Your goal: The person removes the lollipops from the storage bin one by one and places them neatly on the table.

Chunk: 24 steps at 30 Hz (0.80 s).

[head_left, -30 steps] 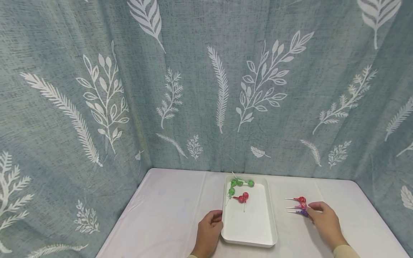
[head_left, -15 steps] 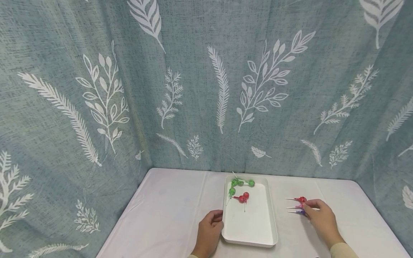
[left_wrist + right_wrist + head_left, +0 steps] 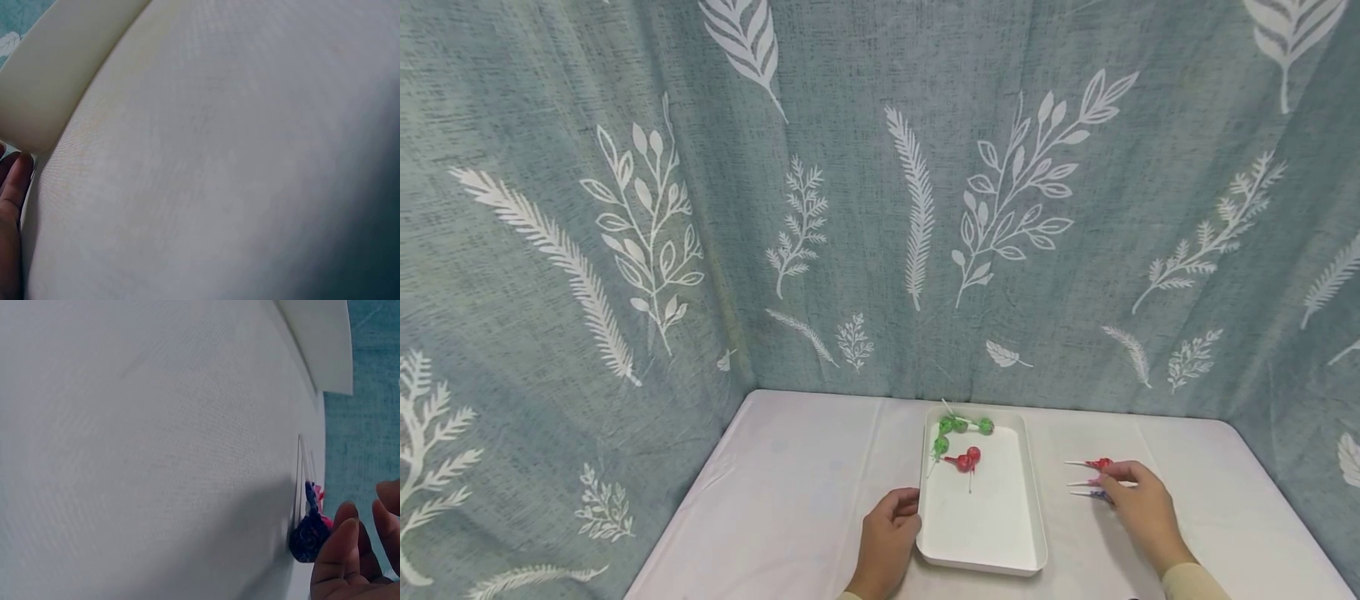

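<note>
My left hand [image 3: 885, 537] rests beside the white tray [image 3: 981, 562], its fingertips touching the outside of the left wall. In the left wrist view a straight finger [image 3: 15, 187] meets the tray's lower corner. Over a row of three lollipops my right hand [image 3: 1142, 508] reaches from the right, thumb and forefinger at the pink lollipop [image 3: 1092, 482], whose head they cover. Behind it lies a red lollipop [image 3: 1099, 462]; in front is a blue-purple lollipop [image 3: 1097, 495], its head partly hidden. In the right wrist view the fingertips are close together; whether they pinch anything is unclear.
Inside the tray, several green lollipops [image 3: 986, 426] lie at the back left, with two red lollipops [image 3: 964, 463] crossed in front of them. A white cloth covers the table [image 3: 797, 475]. Leaf-patterned teal curtains [image 3: 850, 208] enclose the back and sides.
My right hand has moved slightly left and away from me, covering the pink lollipop's head. The left hand and the tray have stayed in place, and the lollipops still lie in their row.
</note>
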Tool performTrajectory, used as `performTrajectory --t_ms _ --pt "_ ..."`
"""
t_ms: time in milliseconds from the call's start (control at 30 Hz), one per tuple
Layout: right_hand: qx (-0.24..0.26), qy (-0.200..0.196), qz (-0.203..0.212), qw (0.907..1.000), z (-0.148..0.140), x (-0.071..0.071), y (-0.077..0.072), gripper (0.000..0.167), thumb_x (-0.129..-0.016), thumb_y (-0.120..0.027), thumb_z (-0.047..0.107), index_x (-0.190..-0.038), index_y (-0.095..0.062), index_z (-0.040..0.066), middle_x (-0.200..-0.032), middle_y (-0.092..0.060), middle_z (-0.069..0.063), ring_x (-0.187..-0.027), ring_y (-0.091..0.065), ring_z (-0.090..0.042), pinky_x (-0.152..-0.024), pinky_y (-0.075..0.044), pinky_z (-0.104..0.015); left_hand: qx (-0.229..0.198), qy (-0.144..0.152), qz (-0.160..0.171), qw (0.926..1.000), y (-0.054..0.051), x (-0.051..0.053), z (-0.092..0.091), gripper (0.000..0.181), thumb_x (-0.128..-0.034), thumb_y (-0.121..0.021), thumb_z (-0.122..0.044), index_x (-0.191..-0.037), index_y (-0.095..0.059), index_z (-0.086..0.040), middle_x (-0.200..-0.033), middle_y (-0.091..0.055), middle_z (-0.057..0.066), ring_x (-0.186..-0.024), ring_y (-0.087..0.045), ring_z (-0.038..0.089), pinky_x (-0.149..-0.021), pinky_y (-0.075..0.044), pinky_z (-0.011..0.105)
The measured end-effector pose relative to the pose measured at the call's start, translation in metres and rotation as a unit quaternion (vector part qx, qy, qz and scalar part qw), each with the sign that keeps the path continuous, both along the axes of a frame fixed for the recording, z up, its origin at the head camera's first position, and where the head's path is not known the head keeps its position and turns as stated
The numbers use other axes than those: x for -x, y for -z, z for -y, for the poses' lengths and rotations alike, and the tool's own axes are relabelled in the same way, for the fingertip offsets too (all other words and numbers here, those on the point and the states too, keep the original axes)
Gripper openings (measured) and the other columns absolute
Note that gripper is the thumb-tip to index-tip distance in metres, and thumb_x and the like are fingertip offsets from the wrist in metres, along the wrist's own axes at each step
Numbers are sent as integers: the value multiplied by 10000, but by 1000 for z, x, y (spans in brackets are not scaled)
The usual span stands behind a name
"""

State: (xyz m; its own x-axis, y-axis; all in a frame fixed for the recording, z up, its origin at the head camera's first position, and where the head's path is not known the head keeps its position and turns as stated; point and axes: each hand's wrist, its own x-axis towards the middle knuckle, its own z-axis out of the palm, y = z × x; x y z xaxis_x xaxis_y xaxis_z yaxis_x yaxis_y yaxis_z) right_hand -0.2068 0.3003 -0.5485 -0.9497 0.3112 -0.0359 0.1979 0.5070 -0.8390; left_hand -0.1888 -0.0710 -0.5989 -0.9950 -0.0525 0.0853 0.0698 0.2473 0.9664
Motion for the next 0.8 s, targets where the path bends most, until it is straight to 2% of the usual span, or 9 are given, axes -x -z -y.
performTrajectory --t_ms 100,233,467,800 --pt "3 7 -103 9999 2 1 0 244 -1047 -654 150 -1183 -675 -52 -1245 -650 -296 -847 -617 -205 -652 -513 -292 11 -1 17 10000 1 0 1 375 -892 -665 -32 -1261 -732 -36 -1112 -759 11 -1015 -718 171 -855 -600 294" --pt "-93 -73 -203 9997 8 3 -1 251 -1038 -665 138 -1187 -673 -64 -1185 -686 -236 -894 -625 -208 -677 -527 -265 43 12 23 10000 2 1 2 374 -892 -666 -33 -1260 -734 -38 -1113 -760 10 -1023 -716 171 -859 -595 285" --pt "-66 -251 -342 9991 24 8 -7 274 -1053 -647 124 -1231 -651 -84 -1170 -691 -221 -1023 -673 -316 -725 -543 -237 14 45 38 10000 5 2 3 377 -895 -665 -44 -1265 -735 -48 -1120 -762 6 -1027 -716 167 -860 -591 276" --pt "19 -429 -366 9984 56 14 -11 269 -1057 -658 131 -1242 -653 -65 -1225 -681 -231 -981 -710 -300 -733 -565 -276 -4 100 -21 9999 7 4 5 373 -891 -663 -37 -1257 -736 -40 -1112 -761 8 -1022 -708 168 -858 -588 266"
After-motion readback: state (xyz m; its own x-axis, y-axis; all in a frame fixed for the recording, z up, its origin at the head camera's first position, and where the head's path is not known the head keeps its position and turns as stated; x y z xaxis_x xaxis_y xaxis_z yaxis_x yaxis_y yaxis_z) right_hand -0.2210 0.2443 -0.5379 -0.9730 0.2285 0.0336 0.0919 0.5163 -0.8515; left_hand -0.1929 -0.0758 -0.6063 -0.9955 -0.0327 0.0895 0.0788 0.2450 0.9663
